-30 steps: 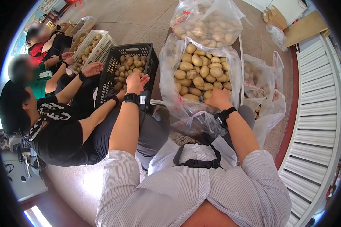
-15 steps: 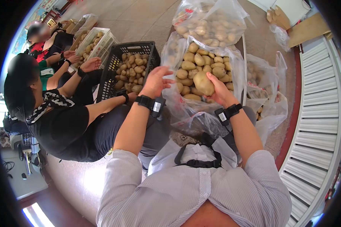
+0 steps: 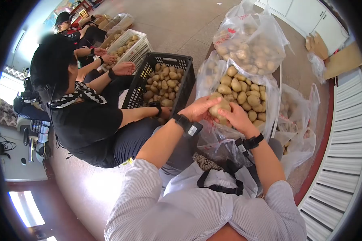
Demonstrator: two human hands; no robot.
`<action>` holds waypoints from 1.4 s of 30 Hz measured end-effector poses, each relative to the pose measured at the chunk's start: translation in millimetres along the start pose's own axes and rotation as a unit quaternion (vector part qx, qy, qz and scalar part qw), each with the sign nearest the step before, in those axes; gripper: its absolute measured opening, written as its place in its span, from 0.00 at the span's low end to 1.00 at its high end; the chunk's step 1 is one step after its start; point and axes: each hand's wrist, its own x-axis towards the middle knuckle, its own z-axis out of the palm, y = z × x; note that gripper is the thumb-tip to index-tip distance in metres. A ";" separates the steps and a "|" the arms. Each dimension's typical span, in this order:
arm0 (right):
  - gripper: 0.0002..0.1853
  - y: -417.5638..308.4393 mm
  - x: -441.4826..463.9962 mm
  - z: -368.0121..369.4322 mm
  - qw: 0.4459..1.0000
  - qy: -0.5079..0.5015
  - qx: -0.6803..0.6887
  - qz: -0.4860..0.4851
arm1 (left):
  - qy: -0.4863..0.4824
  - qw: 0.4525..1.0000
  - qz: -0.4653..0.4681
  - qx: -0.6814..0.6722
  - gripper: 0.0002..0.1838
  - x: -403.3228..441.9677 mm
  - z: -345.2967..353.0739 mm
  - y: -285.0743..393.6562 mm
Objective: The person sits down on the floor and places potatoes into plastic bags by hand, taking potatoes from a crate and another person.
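Between my two hands is a large potato point(image 3: 219, 109), held above the near left edge of an open clear plastic bag point(image 3: 272, 105). My left hand point(image 3: 201, 109) closes on its left side, thumb across the top. My right hand point(image 3: 239, 117) grips it from the right, with the thumb on its upper face. Several loose potatoes point(image 3: 242, 97) fill the open bag just beyond my hands. Both wrists carry black straps with small devices.
Left of the bag stands a black crate point(image 3: 188, 74) of potatoes, with a co-worker point(image 3: 82, 120) beside it. Farther off is a white crate point(image 3: 142, 48) of potatoes. Another full bag point(image 3: 249, 46) lies behind the open one. A white radiator point(image 3: 340, 152) runs along the right.
My left hand has moved in from the left and taken hold of the potato, which my right hand held alone before. The view has swung left, so the scene sits farther right.
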 end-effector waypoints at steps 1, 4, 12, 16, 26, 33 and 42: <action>0.27 -0.5 1.9 1.9 0.998 0.021 -0.048 -0.036 | 0.001 1.000 -0.001 -0.002 0.34 -3.0 1.2 3.9; 0.21 -4.3 -0.9 -0.7 0.984 0.024 0.160 0.076 | 0.010 1.000 0.009 0.005 0.32 -6.2 -2.2 15.8; 0.12 72.5 -4.6 0.2 0.996 0.061 -0.026 0.060 | 0.195 0.973 0.056 -0.114 0.30 1.5 -59.7 26.8; 0.12 77.8 -11.6 2.8 0.986 0.045 -0.157 0.025 | 0.227 0.964 0.061 -0.126 0.34 -6.2 -92.8 28.0; 0.21 70.7 -13.3 8.2 0.933 -0.023 -0.358 0.038 | 0.379 0.895 0.064 -0.227 0.34 0.4 -155.8 12.5; 0.23 67.8 0.1 17.1 0.890 -0.064 -0.450 0.032 | 0.466 0.862 0.016 -0.199 0.32 -8.0 -162.1 5.6; 0.21 63.3 6.7 25.4 0.896 -0.079 -0.433 0.057 | 0.516 0.856 -0.019 -0.005 0.35 18.3 -280.3 -58.1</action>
